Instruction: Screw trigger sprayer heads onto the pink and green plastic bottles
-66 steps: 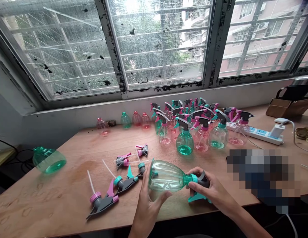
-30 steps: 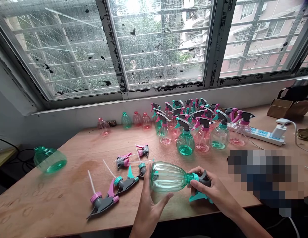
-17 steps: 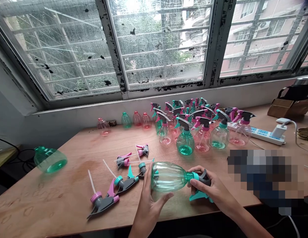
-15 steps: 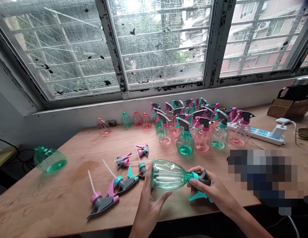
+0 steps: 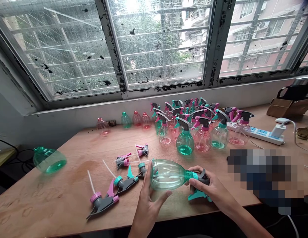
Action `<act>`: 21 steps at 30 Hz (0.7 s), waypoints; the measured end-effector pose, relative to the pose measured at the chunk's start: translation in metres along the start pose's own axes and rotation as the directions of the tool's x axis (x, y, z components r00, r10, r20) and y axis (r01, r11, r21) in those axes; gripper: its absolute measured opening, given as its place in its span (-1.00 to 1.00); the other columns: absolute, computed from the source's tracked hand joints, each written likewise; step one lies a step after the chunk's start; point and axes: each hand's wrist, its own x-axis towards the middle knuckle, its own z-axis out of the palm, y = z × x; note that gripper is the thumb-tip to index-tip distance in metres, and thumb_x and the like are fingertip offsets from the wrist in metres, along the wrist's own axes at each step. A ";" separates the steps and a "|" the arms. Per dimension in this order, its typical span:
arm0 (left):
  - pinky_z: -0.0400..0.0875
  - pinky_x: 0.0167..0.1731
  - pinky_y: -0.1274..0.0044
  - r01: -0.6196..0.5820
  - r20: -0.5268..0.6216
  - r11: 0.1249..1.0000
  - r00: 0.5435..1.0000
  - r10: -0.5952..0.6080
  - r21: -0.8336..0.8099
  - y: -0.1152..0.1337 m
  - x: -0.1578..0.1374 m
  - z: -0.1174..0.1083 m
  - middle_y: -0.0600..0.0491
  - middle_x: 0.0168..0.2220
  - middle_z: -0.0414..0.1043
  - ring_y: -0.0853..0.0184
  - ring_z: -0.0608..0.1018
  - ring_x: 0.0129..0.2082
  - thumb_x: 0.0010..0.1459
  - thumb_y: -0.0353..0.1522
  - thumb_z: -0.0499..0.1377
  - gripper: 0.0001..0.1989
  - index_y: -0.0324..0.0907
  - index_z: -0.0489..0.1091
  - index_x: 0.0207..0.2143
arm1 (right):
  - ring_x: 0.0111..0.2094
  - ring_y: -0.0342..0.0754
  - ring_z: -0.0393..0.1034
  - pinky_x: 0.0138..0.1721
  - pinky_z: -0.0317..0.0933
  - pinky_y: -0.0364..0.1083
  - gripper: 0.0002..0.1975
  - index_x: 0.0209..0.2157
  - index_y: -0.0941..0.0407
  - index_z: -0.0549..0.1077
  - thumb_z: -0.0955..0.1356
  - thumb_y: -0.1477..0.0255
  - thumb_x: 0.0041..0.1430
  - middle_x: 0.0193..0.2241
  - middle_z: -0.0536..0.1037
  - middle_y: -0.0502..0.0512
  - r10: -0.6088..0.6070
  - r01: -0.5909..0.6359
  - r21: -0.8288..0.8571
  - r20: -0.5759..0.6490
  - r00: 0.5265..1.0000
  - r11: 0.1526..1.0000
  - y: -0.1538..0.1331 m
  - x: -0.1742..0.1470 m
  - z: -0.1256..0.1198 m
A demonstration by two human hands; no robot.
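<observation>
A clear green spray bottle [image 5: 167, 174] lies level in the air between my two hands, its base to the left and its neck to the right. My left hand [image 5: 149, 201] cups the base, fingers against the bottom and far side, thumb stretched out below the bottle. Around the teal collar and dark grey spray head [image 5: 202, 178] the fingers of my right hand [image 5: 210, 190] are closed, with the teal trigger [image 5: 197, 195] hanging below. Just left of my left hand lie several loose spray heads, among them a pink-collared one [image 5: 101, 203] and a teal-collared one [image 5: 124, 181].
Spray bottles with heads on stand crowded at the back [image 5: 185, 143]. Headless bottles [image 5: 126, 120] line the wall, and a green one [image 5: 49, 161] is at the left edge. A power strip [image 5: 265, 135], a brown bag [image 5: 291, 102] and a blurred patch [image 5: 263, 175] are on the right.
Both hands keep nearly the same hold on the spray bottle. The spray head and trigger have shifted very slightly left; nothing else visibly differs.
</observation>
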 end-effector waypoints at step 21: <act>0.12 0.40 0.16 -0.011 -0.076 0.998 0.997 0.015 0.065 0.004 0.004 0.003 -0.04 0.43 0.19 -0.12 0.22 0.42 0.17 -0.15 0.39 -0.18 0.05 0.15 0.41 | -0.45 -0.06 0.56 -0.39 0.41 -0.10 -0.68 -0.28 0.13 0.50 0.51 0.16 0.22 -0.39 0.71 0.07 0.001 -0.001 -0.008 -0.001 1.000 1.000 0.004 0.003 -0.001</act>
